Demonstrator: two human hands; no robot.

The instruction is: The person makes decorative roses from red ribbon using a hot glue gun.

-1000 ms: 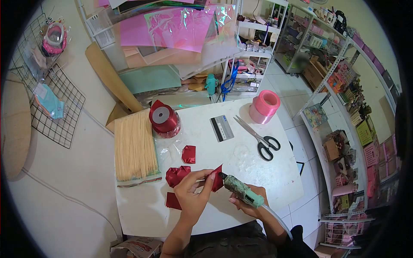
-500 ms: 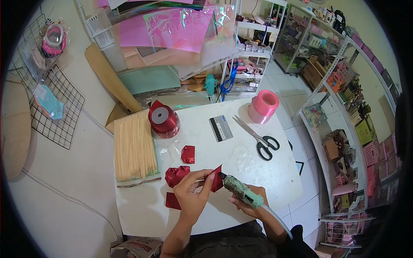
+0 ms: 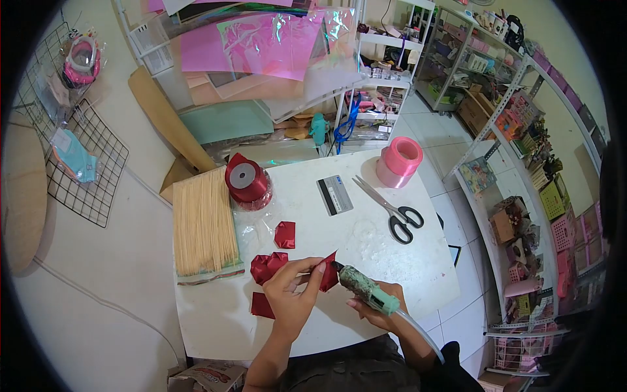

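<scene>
Between its thumb and fingers my left hand (image 3: 295, 291) pinches a dark red ribbon piece (image 3: 330, 274). My right hand (image 3: 384, 306) is wrapped round a mint-green glue gun (image 3: 367, 289), whose dark nozzle is at the ribbon's right edge; whether it touches is unclear. Left of my left hand lie a folded red ribbon piece (image 3: 266, 267) and a flat red piece (image 3: 261, 305), partly covered by the hand. Another small red piece (image 3: 285, 235) rests above them on the white table (image 3: 215, 326).
Bamboo sticks (image 3: 205, 222) lie at the table's left, beside a red ribbon roll (image 3: 248, 183). Further right are a striped card (image 3: 335, 195), scissors (image 3: 392, 212) and pink ribbon rolls (image 3: 398, 163). Metal shelves (image 3: 486, 215) stand on the right.
</scene>
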